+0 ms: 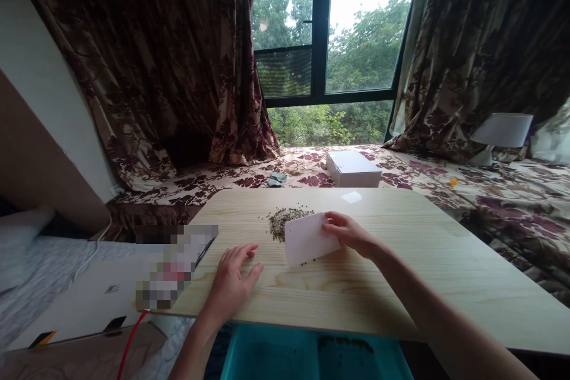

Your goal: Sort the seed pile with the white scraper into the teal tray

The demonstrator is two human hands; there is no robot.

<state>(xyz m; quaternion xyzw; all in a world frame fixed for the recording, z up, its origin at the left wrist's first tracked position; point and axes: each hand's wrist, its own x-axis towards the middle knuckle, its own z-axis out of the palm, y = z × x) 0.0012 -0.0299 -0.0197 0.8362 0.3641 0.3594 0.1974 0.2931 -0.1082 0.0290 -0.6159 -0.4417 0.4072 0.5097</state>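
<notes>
The right hand (345, 229) grasps a white card (310, 240), which reaches out to its left. Dark grains (276, 225) lie beyond the left hand (232, 278), whose released fingers are loosely spread above the table (436, 249).

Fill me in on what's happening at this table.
A person's right hand grips a flat white card by a pile of small grains, dark and white, on the wood-grained table. The left hand is empty, near the card. A teal bin below the near edge holds dark bits.
</notes>
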